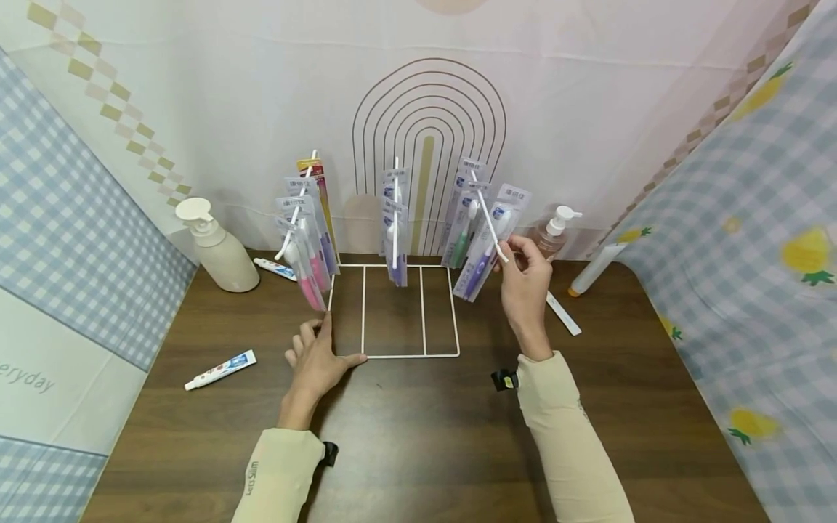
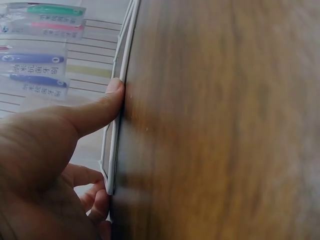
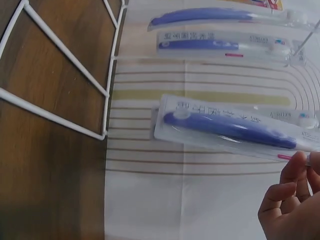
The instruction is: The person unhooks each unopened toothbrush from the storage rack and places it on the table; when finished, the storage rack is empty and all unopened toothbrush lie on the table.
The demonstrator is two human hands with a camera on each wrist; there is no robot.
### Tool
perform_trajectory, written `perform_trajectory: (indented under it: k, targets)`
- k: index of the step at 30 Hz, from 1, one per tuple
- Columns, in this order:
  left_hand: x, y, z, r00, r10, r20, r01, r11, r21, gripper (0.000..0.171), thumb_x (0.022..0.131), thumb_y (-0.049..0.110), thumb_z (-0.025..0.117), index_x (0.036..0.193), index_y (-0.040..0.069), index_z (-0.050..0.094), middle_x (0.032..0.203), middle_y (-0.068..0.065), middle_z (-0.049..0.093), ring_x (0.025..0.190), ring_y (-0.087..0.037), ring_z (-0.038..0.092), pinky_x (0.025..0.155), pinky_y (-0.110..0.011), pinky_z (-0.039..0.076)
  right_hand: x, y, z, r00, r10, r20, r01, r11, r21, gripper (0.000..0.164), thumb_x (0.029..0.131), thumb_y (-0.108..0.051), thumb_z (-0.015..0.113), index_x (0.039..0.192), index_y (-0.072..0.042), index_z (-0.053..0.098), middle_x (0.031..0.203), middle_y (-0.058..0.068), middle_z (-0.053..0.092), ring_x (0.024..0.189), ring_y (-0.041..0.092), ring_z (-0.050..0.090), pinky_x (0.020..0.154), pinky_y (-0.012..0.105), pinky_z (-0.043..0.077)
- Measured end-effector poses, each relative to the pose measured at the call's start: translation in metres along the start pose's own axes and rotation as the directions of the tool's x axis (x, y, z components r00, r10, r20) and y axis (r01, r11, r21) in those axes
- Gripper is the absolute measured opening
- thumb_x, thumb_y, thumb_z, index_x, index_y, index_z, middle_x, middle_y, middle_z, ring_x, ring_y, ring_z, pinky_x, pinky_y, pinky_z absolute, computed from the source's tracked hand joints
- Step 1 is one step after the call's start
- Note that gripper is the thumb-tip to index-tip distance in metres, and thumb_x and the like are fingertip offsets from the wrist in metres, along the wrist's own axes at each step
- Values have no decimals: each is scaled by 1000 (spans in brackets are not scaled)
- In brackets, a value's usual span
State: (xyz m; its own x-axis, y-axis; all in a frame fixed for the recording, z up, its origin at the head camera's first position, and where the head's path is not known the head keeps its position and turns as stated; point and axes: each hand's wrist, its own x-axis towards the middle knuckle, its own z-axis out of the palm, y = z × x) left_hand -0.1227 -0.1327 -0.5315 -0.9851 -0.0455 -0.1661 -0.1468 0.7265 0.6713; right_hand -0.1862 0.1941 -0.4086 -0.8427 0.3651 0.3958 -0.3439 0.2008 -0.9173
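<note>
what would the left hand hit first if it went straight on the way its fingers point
Likely the white wire rack, which the left hand touches; next, perhaps the nearest pink toothbrush pack, though it may hang above that path.

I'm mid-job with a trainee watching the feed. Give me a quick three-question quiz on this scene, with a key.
1. True or false: the left hand touches the white wire rack.
2. Fill in the number: in the head view, packaged toothbrushes hang from ____ white prongs.
3. Short answer: in the head view, what stands upright on the table to the left of the rack?

Key:
1. True.
2. Three.
3. A cream pump bottle.
</note>
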Motion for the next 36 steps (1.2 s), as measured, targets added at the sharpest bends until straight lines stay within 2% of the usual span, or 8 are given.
perform_trajectory:
  k: [8,11,15,17,20,28,32,36]
  targets:
    - [0,-2,1,999,21,-27,-21,1000,-13,125,89,42,98,183,8,23,167,-32,34,129,-52,34,104,-66,24,6,38,-17,990,144,-12,-144,986,-82,25,110,-9,71,117,13,80,76,-6,66,67,6,59,62,18,48]
    - [0,-4,1,999,23,-25,-24,1000,-18,125,89,41,97,183,7,23,167,-31,33,130,-52,34,105,-66,24,14,104,-26,977,208,40,-193,954,-228,23,106,-19,76,114,-2,88,78,-5,73,72,9,63,65,21,50]
    - [0,-5,0,1000,18,-16,-18,1000,-20,125,89,40,97,183,5,22,168,-32,32,132,-52,34,108,-67,24,19,199,-31,931,338,136,-264,883,-389,20,104,-30,80,111,-15,92,85,-7,80,77,10,69,69,25,56]
    - [0,-5,-1,1000,14,-10,-14,1000,-25,124,90,39,97,182,4,22,169,-32,31,134,-52,33,109,-67,23,15,216,-30,895,407,181,-302,854,-424,22,105,-30,80,112,-13,92,87,-2,82,78,14,71,68,30,58]
    - [1,-3,-1,1000,12,2,-12,1000,-15,123,91,39,96,182,3,21,169,-31,31,135,-52,33,109,-67,23,8,224,-27,867,449,215,-323,837,-442,25,104,-30,79,111,-9,91,89,4,83,78,17,72,66,31,57]
    - [2,-2,-2,1000,2,11,-2,1000,-18,123,92,37,96,184,7,19,170,-31,30,136,-51,33,108,-66,23,-5,201,-19,808,549,215,-370,756,-540,27,105,-26,76,116,-6,91,94,1,83,80,11,69,69,26,54]
    - [3,-1,-4,1000,-1,15,1,1000,-2,123,94,39,94,184,8,17,171,-29,31,132,-49,34,105,-64,24,-8,185,-15,812,546,209,-349,739,-576,24,103,-27,77,111,-9,91,82,-1,81,76,13,71,69,29,56]
    - [3,-1,-5,1000,-10,23,9,1000,6,122,95,39,94,184,7,17,172,-28,30,131,-48,34,104,-62,24,-7,193,-12,814,562,147,-361,687,-630,19,102,-29,80,103,-13,89,75,-6,79,72,14,74,68,30,56]
